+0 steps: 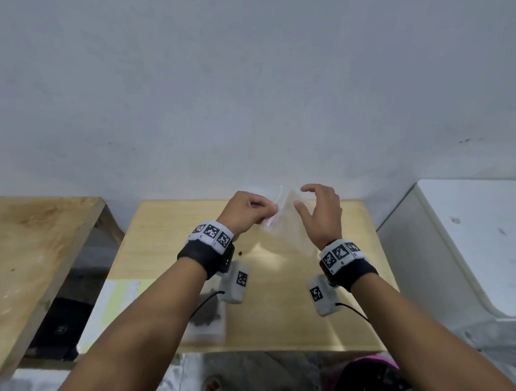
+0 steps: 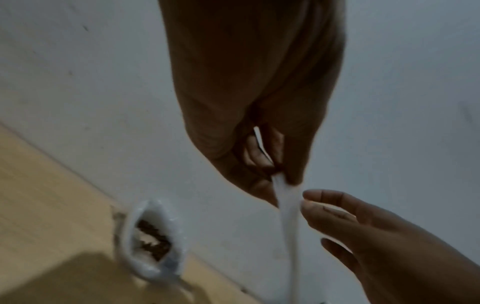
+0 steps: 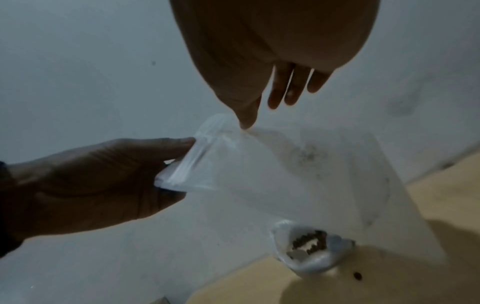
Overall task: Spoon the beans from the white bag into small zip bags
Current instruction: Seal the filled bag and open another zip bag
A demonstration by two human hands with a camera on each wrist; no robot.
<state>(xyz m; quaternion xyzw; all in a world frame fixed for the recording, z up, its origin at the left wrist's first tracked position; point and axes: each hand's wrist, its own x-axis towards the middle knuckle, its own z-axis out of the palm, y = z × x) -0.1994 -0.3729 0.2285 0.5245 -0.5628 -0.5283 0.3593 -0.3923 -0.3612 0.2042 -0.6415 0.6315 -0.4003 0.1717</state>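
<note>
The left hand (image 1: 245,209) pinches the zip end of an empty zip bag (image 1: 284,220) held in the air over the far half of the table (image 1: 356,279). The right hand (image 1: 321,213) is spread wide, its thumb just touching that end. The bag's long axis slopes down, near and right, mouth up and far-left. The white bag (image 3: 309,246) of beans (image 3: 314,240) stands open on the table below them.

2 hands: left hand (image 1: 249,208), right hand (image 1: 321,212). 1 empty clear zip bag (image 3: 272,174) held up btwn them. 1 open white bag (image 3: 310,250) w/ beans inside, too many & blurry to count. 1 loose bean (image 3: 357,275) on table (image 1: 284,311). 2 wrist bands w/ markers.
</note>
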